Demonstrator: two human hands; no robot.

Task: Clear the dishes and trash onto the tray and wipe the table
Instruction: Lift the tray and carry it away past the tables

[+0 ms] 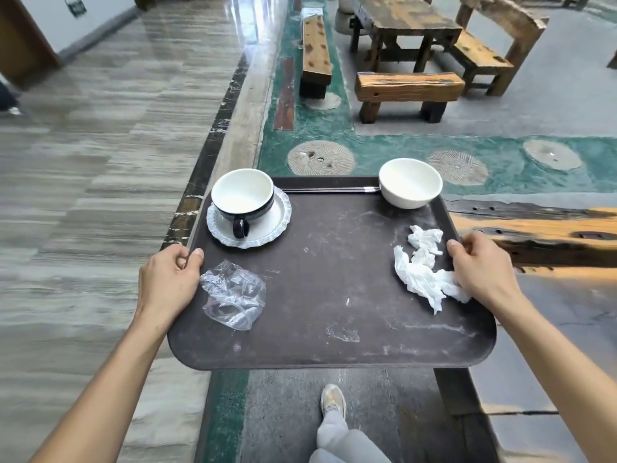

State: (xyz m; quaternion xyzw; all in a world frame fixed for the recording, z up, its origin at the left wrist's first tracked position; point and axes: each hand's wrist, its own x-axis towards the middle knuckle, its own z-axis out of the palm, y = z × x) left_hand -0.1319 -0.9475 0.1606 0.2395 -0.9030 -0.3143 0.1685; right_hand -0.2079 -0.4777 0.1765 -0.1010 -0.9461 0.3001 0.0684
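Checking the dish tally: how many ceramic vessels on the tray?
3: a black-handled cup on a scalloped saucer at the tray's far left, and a white bowl at its far right. None looks hidden.

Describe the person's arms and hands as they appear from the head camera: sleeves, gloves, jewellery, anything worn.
Both forearms are bare up to the bottom edge of the picture, with no sleeve in view. The left hand and right hand wear no gloves, and no rings, watch or bracelet show on the fingers or wrists. Fingernails look short and unpainted. Lower down, a light grey trouser leg and a pale sneaker are visible.
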